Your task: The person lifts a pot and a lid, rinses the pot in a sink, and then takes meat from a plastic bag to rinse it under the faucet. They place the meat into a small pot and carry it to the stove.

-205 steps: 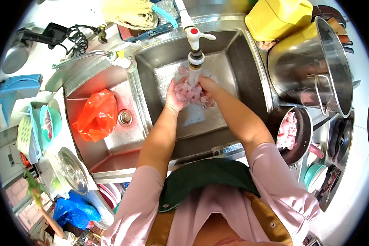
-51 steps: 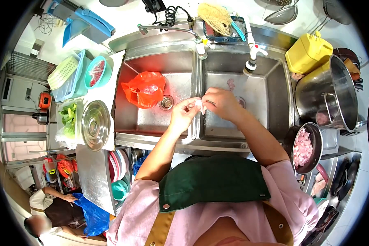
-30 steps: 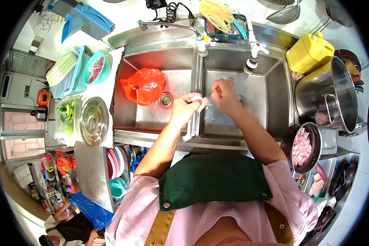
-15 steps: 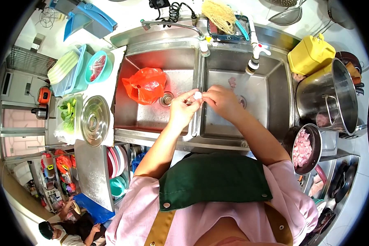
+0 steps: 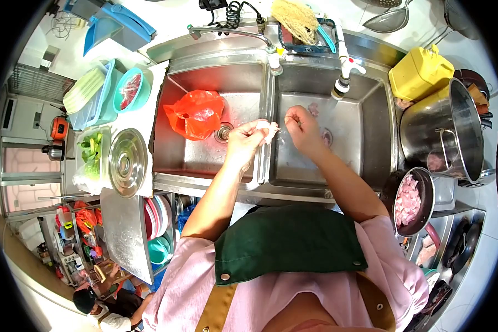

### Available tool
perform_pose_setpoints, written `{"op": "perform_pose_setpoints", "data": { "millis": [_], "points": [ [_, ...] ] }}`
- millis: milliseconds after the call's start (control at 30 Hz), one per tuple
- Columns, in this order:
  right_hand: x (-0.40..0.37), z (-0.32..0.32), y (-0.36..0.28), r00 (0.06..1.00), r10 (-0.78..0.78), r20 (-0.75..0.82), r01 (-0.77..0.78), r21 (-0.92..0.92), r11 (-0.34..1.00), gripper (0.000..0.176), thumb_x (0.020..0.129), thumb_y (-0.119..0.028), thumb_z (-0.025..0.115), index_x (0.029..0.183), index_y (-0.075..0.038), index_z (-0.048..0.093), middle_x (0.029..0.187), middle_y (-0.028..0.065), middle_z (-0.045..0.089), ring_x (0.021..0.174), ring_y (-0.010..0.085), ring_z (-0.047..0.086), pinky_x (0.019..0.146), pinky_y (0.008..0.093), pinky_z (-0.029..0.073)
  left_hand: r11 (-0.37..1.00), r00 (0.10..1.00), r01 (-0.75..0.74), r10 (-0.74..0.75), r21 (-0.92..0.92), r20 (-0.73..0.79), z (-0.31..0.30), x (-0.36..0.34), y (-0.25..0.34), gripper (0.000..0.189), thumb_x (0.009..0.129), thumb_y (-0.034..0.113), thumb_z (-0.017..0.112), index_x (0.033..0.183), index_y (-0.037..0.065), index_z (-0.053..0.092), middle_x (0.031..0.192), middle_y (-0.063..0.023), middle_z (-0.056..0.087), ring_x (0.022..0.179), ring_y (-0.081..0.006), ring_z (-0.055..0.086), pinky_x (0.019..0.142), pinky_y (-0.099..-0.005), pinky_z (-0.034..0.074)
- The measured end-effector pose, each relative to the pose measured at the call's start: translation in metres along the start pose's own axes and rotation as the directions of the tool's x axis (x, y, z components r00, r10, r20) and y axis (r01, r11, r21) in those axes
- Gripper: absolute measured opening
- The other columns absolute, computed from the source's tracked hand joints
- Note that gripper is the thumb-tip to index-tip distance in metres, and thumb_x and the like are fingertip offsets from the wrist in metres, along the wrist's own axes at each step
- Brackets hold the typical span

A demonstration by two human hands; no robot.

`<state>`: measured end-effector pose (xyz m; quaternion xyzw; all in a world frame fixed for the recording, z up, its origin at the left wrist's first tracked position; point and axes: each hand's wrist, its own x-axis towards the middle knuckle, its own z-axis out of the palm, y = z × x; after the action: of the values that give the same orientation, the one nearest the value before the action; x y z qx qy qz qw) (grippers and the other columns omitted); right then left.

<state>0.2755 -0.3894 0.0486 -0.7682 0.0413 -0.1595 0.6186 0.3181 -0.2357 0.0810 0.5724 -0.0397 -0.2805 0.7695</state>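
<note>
Over the divider between the two steel basins, my left hand [image 5: 245,143] pinches a small whitish piece [image 5: 268,130], too small to identify. My right hand [image 5: 303,131] is over the right basin [image 5: 346,160], a short way from the piece. Its fingers are curled together, and whatever they may hold is too small to make out. A red plastic bag [image 5: 195,115] lies in the left basin [image 5: 191,163], left of my left hand. Small pinkish scraps [image 5: 314,109] lie in the right basin beyond my right hand.
A pan of cut pink meat [image 5: 408,202] stands right of the sink, near a large steel pot [image 5: 426,130] and a yellow jug [image 5: 420,74]. A glass lid [image 5: 127,163] and teal bowl [image 5: 141,102] are at left. Another person [image 5: 110,312] is at lower left.
My hands have moved apart, the right one drawing away from the whitish piece, which shows more in my left hand. The other person at lower left has shifted right.
</note>
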Motion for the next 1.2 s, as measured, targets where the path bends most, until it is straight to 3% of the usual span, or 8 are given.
{"op": "perform_pose_setpoints", "data": {
  "millis": [133, 333, 467, 633, 900, 1033, 1133, 1200],
  "points": [
    [0.0, -0.009, -0.017, 0.963, -0.248, 0.11, 0.26, -0.113, 0.959, 0.006, 0.075, -0.005, 0.053, 0.08, -0.004, 0.054, 0.073, 0.0083, 0.054, 0.063, 0.022, 0.054, 0.055, 0.03, 0.042, 1.0, 0.998, 0.003, -0.005, 0.031, 0.055, -0.003, 0.006, -0.007, 0.021, 0.077, 0.001, 0.055, 0.097, -0.007, 0.054, 0.084, -0.009, 0.059, 0.073, -0.0134, 0.057, 0.069, -0.0223, 0.048],
    [0.003, -0.014, -0.014, 0.924, -0.342, 0.173, 0.376, -0.242, 0.895, 0.008, 0.074, -0.008, 0.054, 0.081, -0.005, 0.054, 0.075, 0.0101, 0.052, 0.065, 0.0263, 0.053, 0.055, 0.0328, 0.042, 0.98, 0.998, -0.062, 0.055, 0.188, 0.044, 0.007, 0.011, -0.011, 0.021, 0.077, 0.002, 0.055, 0.096, -0.006, 0.056, 0.077, -0.0058, 0.058, 0.065, -0.0088, 0.053, 0.062, -0.0192, 0.042],
    [0.003, -0.015, -0.019, 0.938, -0.277, 0.208, 0.335, -0.336, 0.88, 0.004, 0.075, -0.007, 0.053, 0.077, -0.004, 0.051, 0.073, 0.0109, 0.05, 0.065, 0.0277, 0.052, 0.056, 0.0345, 0.042, 0.953, 0.994, -0.073, 0.045, 0.294, 0.103, 0.013, 0.011, -0.007, 0.021, 0.077, 0.001, 0.055, 0.096, -0.006, 0.056, 0.074, -0.0042, 0.057, 0.063, -0.0076, 0.05, 0.06, -0.019, 0.04],
    [0.006, -0.017, -0.002, 0.979, -0.17, -0.109, 0.134, -0.282, 0.95, 0.002, 0.075, -0.008, 0.051, 0.075, -0.005, 0.051, 0.072, 0.0101, 0.05, 0.067, 0.0274, 0.052, 0.058, 0.0351, 0.042, 0.996, 0.999, 0.005, -0.009, 0.086, 0.04, 0.022, 0.014, -0.006, 0.019, 0.078, 0.002, 0.053, 0.095, -0.005, 0.056, 0.075, -0.0034, 0.057, 0.063, -0.0078, 0.05, 0.06, -0.0191, 0.041],
    [0.003, -0.031, 0.008, 0.948, -0.297, 0.118, 0.319, -0.376, 0.87, 0.007, 0.072, -0.008, 0.055, 0.079, -0.006, 0.053, 0.074, 0.0077, 0.051, 0.07, 0.0263, 0.053, 0.058, 0.0344, 0.043, 0.989, 0.99, 0.133, -0.135, 0.064, 0.035, 0.028, 0.037, -0.027, 0.013, 0.078, 0.006, 0.052, 0.086, -0.003, 0.057, 0.07, -0.0029, 0.055, 0.059, -0.0081, 0.048, 0.058, -0.0175, 0.039],
    [0.007, -0.058, 0.046, 0.972, -0.221, 0.078, 0.23, -0.516, 0.825, 0.012, 0.074, -0.012, 0.052, 0.08, -0.004, 0.046, 0.079, 0.0124, 0.051, 0.074, 0.0308, 0.051, 0.059, 0.0389, 0.041, 0.961, 0.948, 0.276, -0.276, 0.022, 0.16, 0.049, 0.07, -0.054, 0.009, 0.077, 0.005, 0.049, 0.078, 0.0, 0.057, 0.069, -0.0019, 0.054, 0.06, -0.0079, 0.048, 0.057, -0.0187, 0.039],
    [-0.001, -0.099, 0.122, 0.965, 0.23, -0.129, -0.261, -0.588, 0.766, 0.016, 0.077, -0.018, 0.047, 0.08, -0.003, 0.048, 0.086, 0.0171, 0.052, 0.078, 0.0357, 0.05, 0.065, 0.0425, 0.04, 0.902, 0.9, 0.43, -0.423, -0.046, 0.109, 0.071, 0.111, -0.094, 0.009, 0.077, 0.006, 0.048, 0.074, 0.001, 0.055, 0.07, -0.0032, 0.054, 0.064, -0.0102, 0.051, 0.06, -0.0202, 0.042],
    [-0.02, -0.132, 0.188, 0.866, 0.47, -0.173, -0.457, -0.654, 0.602, 0.019, 0.078, -0.018, 0.045, 0.088, -0.003, 0.051, 0.09, 0.0198, 0.053, 0.078, 0.0376, 0.051, 0.066, 0.0426, 0.041, 0.774, 0.78, 0.615, -0.57, -0.149, 0.258, 0.078, 0.145, -0.136, 0.006, 0.077, 0.004, 0.05, 0.075, 0.001, 0.054, 0.071, -0.0049, 0.055, 0.069, -0.0129, 0.053, 0.062, -0.0227, 0.044]
  ]
}}
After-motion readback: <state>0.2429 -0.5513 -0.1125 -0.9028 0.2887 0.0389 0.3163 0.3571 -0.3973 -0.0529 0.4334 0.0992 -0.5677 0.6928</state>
